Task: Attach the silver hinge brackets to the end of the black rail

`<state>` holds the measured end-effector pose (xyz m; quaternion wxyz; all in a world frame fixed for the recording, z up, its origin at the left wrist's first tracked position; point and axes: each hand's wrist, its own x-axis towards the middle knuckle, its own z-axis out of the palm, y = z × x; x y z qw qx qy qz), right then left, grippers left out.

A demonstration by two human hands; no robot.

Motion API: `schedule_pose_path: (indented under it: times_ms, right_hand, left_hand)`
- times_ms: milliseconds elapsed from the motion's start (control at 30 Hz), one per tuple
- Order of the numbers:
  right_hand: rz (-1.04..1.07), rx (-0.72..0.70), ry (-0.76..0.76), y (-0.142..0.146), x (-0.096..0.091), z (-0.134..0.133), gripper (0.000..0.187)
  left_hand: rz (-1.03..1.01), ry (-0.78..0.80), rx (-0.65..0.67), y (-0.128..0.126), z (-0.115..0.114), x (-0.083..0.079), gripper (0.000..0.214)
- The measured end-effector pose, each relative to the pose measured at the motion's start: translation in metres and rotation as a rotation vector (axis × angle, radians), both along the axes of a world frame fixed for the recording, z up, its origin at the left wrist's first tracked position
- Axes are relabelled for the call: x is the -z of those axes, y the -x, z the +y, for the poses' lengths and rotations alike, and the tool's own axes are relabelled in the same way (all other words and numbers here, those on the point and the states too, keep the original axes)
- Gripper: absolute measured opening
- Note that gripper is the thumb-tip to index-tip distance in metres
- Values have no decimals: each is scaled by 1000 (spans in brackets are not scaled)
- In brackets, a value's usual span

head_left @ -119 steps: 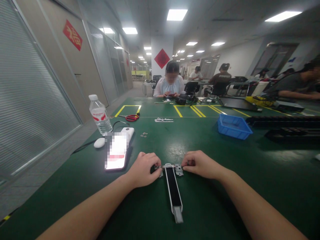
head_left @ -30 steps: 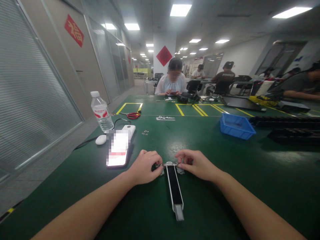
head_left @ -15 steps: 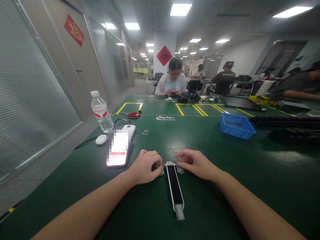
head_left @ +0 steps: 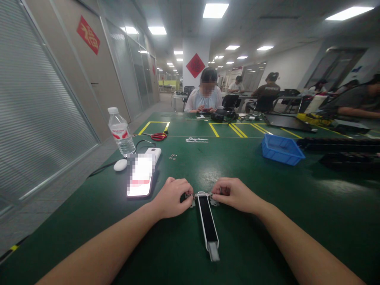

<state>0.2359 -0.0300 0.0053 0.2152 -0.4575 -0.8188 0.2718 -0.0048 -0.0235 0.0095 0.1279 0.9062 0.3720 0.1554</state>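
In front of me on the green table lies a long narrow device (head_left: pixel 208 221) with a white frame, a black face and a grey metal tab (head_left: pixel 213 251) at its near end. A thin metal crossbar (head_left: pixel 203 194) runs across its far end, with small flat metal brackets at both sides. My left hand (head_left: pixel 173 198) pinches the crossbar's left end between thumb and fingers. At the opposite end, my right hand (head_left: pixel 236 194) is closed, thumb against index finger, on the crossbar's right end. The fingers partly hide both ends, so small parts there cannot be made out.
To the left are a phone (head_left: pixel 139 176), a white rounded object (head_left: pixel 120 165) and a water bottle (head_left: pixel 121 132). Several small metal rings (head_left: pixel 172 156), red-handled scissors (head_left: pixel 159 136) and white pieces (head_left: pixel 196 139) lie farther off. A blue bin (head_left: pixel 282 149) stands right. Across the table sits a person (head_left: pixel 204 95).
My right thumb and index finger have closed together at the crossbar's right end. My left hand and the device have stayed where they were.
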Motion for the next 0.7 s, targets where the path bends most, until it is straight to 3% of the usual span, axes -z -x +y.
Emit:
schedule_pose_path:
  times_ms: [700]
  right_hand:
    - [11,21,33,-2,4,1,7]
  left_hand:
    - [10,4,-3,0,0,-1,10]
